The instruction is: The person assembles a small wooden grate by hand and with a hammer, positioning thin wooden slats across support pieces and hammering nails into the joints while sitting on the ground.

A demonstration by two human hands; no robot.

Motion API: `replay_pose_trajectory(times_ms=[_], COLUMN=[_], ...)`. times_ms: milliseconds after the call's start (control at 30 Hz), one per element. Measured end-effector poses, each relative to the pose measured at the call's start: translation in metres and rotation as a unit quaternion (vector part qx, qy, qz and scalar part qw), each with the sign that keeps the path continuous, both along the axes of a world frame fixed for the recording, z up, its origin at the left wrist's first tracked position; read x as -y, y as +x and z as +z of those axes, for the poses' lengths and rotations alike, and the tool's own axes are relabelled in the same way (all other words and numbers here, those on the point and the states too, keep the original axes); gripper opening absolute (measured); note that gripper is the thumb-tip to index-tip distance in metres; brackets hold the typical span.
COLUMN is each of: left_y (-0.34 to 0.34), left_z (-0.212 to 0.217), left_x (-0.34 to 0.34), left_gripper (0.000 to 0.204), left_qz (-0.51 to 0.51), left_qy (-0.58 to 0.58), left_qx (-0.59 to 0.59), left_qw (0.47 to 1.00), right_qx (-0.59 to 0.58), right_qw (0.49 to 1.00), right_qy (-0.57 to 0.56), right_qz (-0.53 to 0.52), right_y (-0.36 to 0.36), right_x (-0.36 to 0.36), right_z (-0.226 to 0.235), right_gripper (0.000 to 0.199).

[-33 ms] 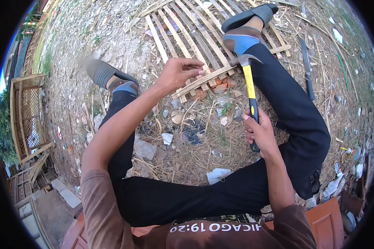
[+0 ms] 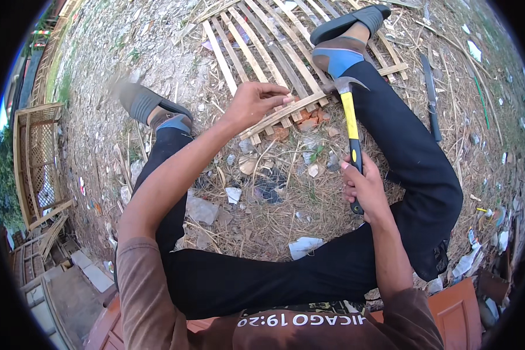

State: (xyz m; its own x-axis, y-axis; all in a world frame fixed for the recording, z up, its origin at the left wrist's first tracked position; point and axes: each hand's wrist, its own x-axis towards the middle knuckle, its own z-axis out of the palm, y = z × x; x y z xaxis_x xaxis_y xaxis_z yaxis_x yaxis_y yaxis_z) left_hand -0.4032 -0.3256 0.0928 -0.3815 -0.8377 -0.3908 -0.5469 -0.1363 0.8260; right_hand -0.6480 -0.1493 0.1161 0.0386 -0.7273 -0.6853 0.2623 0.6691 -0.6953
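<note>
The right hand (image 2: 364, 188) has its fingers wrapped around a yellow-handled hammer (image 2: 350, 125) whose head points to 12 o'clock at the slat panel (image 2: 268, 46), while the left hand (image 2: 254, 104), fingers pinched together, rests on the panel's near rail.

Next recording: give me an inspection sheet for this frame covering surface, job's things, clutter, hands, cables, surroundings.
Surface: bare ground strewn with dry straw and stones.
Job's things: slatted wooden lattice panel lying flat, its near edge resting on broken bricks; hammer with yellow-and-black handle, head at the panel's near edge.
Clutter: paper scraps, plastic litter at right, a long dark blade lying beyond the right leg.
Hands: left hand rests on the panel's edge, fingers pinched together; right hand grips the hammer handle low down.
Cables: nothing seen.
Surroundings: finished lattice frames at left; reddish wooden board at the lower edge.
</note>
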Motion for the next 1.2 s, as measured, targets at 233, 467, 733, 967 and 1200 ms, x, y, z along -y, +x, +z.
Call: replay_pose_trajectory(times_ms=[233, 467, 733, 967, 1200], left_y=[-0.038, -0.057, -0.057, -0.058, -0.060], left_z=[-0.067, -0.087, -0.095, -0.101, -0.100], left_x=[-0.002, -0.014, -0.015, -0.016, -0.019], left_gripper=[0.026, 0.023, 0.018, 0.015, 0.008], left_qz=[0.098, 0.155, 0.141, 0.102, 0.086], left_qy=[-0.064, -0.140, -0.225, -0.367, -0.417], left_qx=[-0.030, -0.009, -0.019, -0.024, 0.024], left_qw=[0.993, 0.978, 0.964, 0.924, 0.904], right_qx=[0.013, -0.011, -0.034, -0.037, -0.277], right_qw=[0.999, 0.999, 0.999, 0.999, 0.949], right_qy=[0.036, 0.033, 0.019, 0.008, -0.119], right_qz=[-0.028, -0.014, 0.010, 0.001, 0.095], right_y=[-0.004, -0.002, 0.000, -0.001, -0.001], right_x=[0.004, 0.006, 0.005, 0.001, -0.004], right_z=[-0.013, -0.016, -0.016, -0.021, -0.036], right_gripper=[0.018, 0.018, 0.017, 0.019, 0.022])
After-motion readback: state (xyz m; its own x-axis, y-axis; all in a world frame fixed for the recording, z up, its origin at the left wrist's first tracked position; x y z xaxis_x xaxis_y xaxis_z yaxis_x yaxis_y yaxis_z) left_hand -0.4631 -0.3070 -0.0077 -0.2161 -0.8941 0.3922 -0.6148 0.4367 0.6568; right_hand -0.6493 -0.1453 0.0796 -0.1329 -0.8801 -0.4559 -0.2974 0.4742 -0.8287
